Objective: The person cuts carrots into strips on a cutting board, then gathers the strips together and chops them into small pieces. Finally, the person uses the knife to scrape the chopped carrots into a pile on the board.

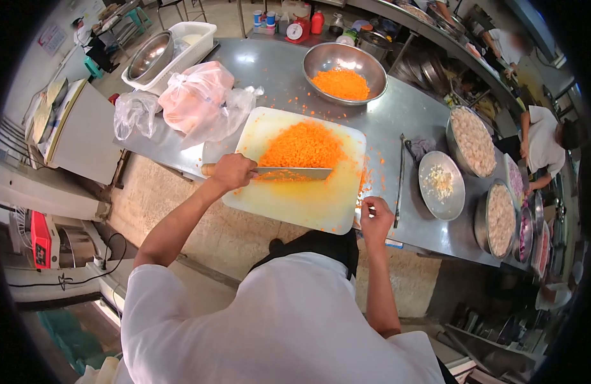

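My left hand (235, 171) is closed round the handle of a cleaver (295, 172), whose blade lies along the near side of a heap of finely chopped orange carrot (302, 146). The heap sits on a white cutting board (270, 208), which is stained orange below the blade. Just off the board's right corner is my right hand (376, 216), its fingers curled and pressed together; whatever they may hold is hidden. Carrot bits are scattered beside the board. Behind it, a steel bowl (313, 61) contains more chopped carrot.
Plastic bags (196, 96) and a white basket (209, 32) with a steel bowl stand on the table's left. To the right are a thin dark rod (400, 185), a bowl with chopped pale bits (441, 185) and bowls of pale pieces (472, 141). Other people work farther right.
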Demonstrator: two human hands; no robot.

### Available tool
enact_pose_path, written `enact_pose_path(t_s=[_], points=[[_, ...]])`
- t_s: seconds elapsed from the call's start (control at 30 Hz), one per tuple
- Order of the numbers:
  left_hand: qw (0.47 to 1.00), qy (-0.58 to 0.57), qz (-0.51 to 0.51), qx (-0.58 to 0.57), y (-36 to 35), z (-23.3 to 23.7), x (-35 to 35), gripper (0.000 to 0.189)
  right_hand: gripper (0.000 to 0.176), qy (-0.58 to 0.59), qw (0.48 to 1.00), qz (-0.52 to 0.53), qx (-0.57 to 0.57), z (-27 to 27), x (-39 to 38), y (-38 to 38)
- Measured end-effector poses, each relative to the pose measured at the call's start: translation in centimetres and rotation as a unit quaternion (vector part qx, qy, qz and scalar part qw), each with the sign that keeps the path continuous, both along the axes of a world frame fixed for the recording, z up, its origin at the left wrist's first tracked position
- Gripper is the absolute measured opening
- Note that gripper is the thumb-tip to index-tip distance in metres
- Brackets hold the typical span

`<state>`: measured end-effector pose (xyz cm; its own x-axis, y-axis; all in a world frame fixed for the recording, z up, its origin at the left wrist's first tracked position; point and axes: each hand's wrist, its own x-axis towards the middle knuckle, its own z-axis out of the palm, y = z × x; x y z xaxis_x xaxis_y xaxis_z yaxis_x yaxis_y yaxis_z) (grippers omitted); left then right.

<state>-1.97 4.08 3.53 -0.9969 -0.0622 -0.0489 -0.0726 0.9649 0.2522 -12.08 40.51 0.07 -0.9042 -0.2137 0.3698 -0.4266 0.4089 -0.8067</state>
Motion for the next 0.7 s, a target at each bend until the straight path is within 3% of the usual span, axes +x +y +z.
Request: enact_pose_path(t_s=[0.07, 0.13, 0.27, 0.33, 0.43, 0.57, 0.7], points=[[1.0, 0.009, -0.006, -0.016, 1.8, 2.1, -0.1, 0.018, 0.012, 0.027, 1.0, 0.004, -0.008, 0.1, 0.1, -0.4], [0.993, 0.079, 0.044, 0.076, 3.3, 3.7, 0.4, 0.023, 0.013, 0.017, 1.0, 0.001, -0.006, -0.3, 0.5, -0.3], [0.992, 0.059, 0.094, 0.058, 2.8, -1.2, 0.0, 0.025, 0.013, 0.016, 1.0, 0.008, -0.009, -0.2, 0.1, -1.5], [0.997, 0.0, 0.061, 0.045, 1.8, -0.8, -0.8, 0.026, 0.013, 0.022, 1.0, 0.008, -0.01, 0.2, 0.1, -2.0], [0.995, 0.02, 0.085, 0.056, 2.7, 2.0, -0.8, 0.021, 0.012, 0.032, 0.999, 0.027, -0.001, 0.3, 0.5, -1.9], [0.991, 0.025, 0.116, 0.058, 1.9, -0.7, -0.7, 0.026, 0.011, 0.011, 1.0, 0.028, -0.006, 0.1, 0.2, -2.8], [0.993, -0.007, 0.103, 0.064, 1.2, 1.7, -1.6, 0.024, 0.01, 0.023, 0.999, 0.037, 0.011, 0.0, 0.2, -2.5]])
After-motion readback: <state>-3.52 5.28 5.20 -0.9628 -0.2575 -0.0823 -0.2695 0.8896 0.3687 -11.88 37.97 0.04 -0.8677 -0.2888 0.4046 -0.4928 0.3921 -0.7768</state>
